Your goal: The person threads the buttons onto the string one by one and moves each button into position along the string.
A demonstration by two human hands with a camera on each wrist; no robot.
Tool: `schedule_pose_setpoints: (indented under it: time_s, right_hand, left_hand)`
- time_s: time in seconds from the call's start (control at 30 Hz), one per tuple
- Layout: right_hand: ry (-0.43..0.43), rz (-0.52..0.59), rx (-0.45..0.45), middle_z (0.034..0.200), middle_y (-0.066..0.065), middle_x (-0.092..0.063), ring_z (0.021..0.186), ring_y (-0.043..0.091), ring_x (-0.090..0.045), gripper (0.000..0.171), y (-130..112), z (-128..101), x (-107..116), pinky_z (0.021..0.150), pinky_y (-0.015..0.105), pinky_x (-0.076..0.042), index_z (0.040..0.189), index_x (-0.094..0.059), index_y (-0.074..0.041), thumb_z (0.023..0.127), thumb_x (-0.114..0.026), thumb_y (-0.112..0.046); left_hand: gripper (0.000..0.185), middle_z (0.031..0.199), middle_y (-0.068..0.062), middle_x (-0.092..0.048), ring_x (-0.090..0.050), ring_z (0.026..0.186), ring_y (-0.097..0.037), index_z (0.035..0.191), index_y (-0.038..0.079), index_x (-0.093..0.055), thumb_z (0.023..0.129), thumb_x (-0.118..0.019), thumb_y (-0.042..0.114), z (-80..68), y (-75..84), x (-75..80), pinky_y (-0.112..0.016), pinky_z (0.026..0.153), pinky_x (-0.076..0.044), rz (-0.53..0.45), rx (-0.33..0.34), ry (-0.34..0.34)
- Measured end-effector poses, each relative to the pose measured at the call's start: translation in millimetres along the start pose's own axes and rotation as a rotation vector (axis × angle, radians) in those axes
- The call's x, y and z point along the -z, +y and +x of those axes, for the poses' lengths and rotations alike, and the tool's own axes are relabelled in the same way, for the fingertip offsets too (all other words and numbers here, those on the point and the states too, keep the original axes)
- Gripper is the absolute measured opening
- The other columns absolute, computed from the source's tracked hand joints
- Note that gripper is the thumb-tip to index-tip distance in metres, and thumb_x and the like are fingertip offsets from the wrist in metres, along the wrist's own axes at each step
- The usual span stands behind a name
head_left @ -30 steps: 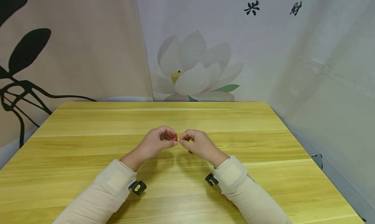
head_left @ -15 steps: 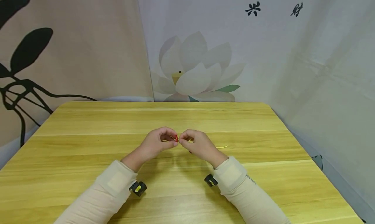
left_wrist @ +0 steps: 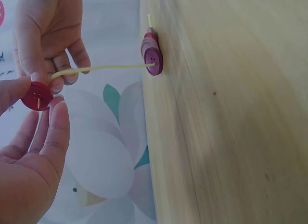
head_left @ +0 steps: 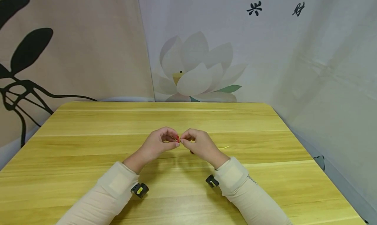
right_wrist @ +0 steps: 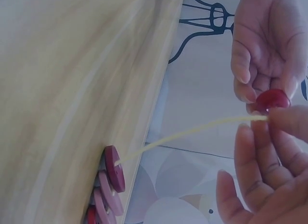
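Observation:
In the head view my left hand and right hand meet fingertip to fingertip above the table. The left thumb and fingers pinch a small red button by its edge. A short tip of cord shows at one of its holes in the left wrist view. Right at the button's other face, my right thumb and finger pinch the yellow cord. From there the cord runs down to a row of threaded buttons, dark red and pink, lying on the table. In the head view the right hand mostly hides that row.
The wooden table spreads around both hands, its far edge close to a printed cloth backdrop. The cord's free tail lies on the table, to the right of the right hand.
The bit of yellow cord seen between the button and the right fingertips in the head view has become shorter. Otherwise both hands stay almost in place.

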State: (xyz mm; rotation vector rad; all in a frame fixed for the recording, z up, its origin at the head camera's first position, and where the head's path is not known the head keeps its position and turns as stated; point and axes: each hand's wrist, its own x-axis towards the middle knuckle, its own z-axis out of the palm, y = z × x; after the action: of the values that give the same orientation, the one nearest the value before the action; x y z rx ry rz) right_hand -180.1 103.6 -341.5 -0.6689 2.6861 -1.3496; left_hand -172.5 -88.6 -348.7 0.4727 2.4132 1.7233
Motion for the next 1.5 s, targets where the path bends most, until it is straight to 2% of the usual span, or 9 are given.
schedule_pose_setpoints:
  time_s: [0.23, 0.43, 0.67, 0.9, 1.03, 1.2, 1.33, 1.5]
  right_hand:
    - [-0.010, -0.003, 0.004, 0.087, -0.003, -0.065, 0.082, 0.012, -0.057, 0.004, 1.0, 0.6, -0.4, 0.092, 0.045, -0.047, 0.093, -0.069, -0.013, 0.093, -0.064, -0.013]
    - [-0.019, -0.020, 0.008, 0.088, -0.003, -0.065, 0.081, 0.013, -0.057, 0.005, 1.5, 0.4, 0.2, 0.093, 0.046, -0.046, 0.094, -0.069, -0.012, 0.093, -0.063, -0.012]
    - [-0.024, -0.026, -0.009, 0.090, -0.004, -0.065, 0.086, 0.013, -0.057, 0.006, 2.8, -0.6, 0.4, 0.094, 0.045, -0.046, 0.096, -0.069, -0.014, 0.094, -0.063, -0.013]
    - [-0.027, -0.005, -0.024, 0.091, -0.003, -0.065, 0.077, 0.012, -0.057, 0.007, 4.5, -0.9, 0.4, 0.089, 0.043, -0.046, 0.097, -0.069, -0.013, 0.094, -0.062, -0.014]
    - [-0.023, -0.007, -0.029, 0.091, -0.004, -0.065, 0.084, 0.013, -0.057, 0.007, 4.1, -1.1, 0.3, 0.091, 0.044, -0.046, 0.097, -0.069, -0.014, 0.094, -0.062, -0.014]
    - [-0.023, -0.012, -0.027, 0.091, -0.005, -0.065, 0.086, 0.014, -0.057, 0.007, 4.2, -1.3, -0.2, 0.092, 0.044, -0.046, 0.096, -0.069, -0.015, 0.094, -0.062, -0.014]
    - [-0.016, -0.021, -0.008, 0.090, -0.005, -0.066, 0.089, 0.014, -0.059, 0.007, 3.8, -0.9, -0.6, 0.092, 0.042, -0.046, 0.095, -0.070, -0.014, 0.093, -0.063, -0.013]
    - [-0.012, -0.024, 0.003, 0.091, -0.005, -0.067, 0.090, 0.013, -0.060, 0.007, 3.6, -0.9, -0.7, 0.089, 0.040, -0.047, 0.097, -0.070, -0.014, 0.093, -0.064, -0.012]
  left_hand:
    - [0.024, 0.101, -0.010, -0.062, -0.061, 0.092, -0.022, 0.105, 0.000, -0.057, 0.086, -0.071, 0.007, 0.7, 0.9, -2.6, -0.033, 0.077, -0.052, -0.030, -0.003, 0.013]
    - [0.020, 0.101, -0.009, -0.064, -0.062, 0.092, -0.021, 0.101, 0.002, -0.061, 0.087, -0.071, 0.010, 0.7, 0.5, -3.4, -0.032, 0.077, -0.052, 0.004, 0.003, 0.013]
    - [0.017, 0.101, -0.009, -0.066, -0.063, 0.092, -0.020, 0.102, 0.002, -0.065, 0.089, -0.070, 0.012, 0.4, -0.6, -3.4, -0.033, 0.078, -0.053, 0.034, -0.003, 0.002]
    - [0.013, 0.099, -0.010, -0.067, -0.063, 0.089, -0.019, 0.103, 0.001, -0.065, 0.091, -0.066, 0.006, 0.4, -0.7, -3.3, -0.033, 0.079, -0.053, 0.048, -0.010, -0.009]
    - [0.012, 0.098, -0.011, -0.067, -0.062, 0.088, -0.018, 0.103, -0.001, -0.064, 0.092, -0.064, 0.004, 0.7, -0.2, -3.0, -0.033, 0.079, -0.053, 0.047, -0.022, -0.008]
    - [0.008, 0.096, -0.010, -0.067, -0.063, 0.088, -0.024, 0.100, 0.000, -0.065, 0.092, -0.063, 0.003, 1.1, -0.7, -3.8, -0.040, 0.082, -0.053, 0.030, -0.011, 0.001]
    - [0.007, 0.094, -0.007, -0.068, -0.063, 0.086, -0.022, 0.097, 0.002, -0.065, 0.092, -0.064, 0.006, 1.4, -1.3, -4.1, -0.045, 0.084, -0.052, 0.030, 0.008, 0.012]
    - [0.007, 0.094, -0.007, -0.068, -0.063, 0.086, -0.022, 0.096, 0.002, -0.065, 0.092, -0.065, 0.007, 1.3, -0.9, -3.8, -0.044, 0.083, -0.052, 0.026, 0.012, 0.022]
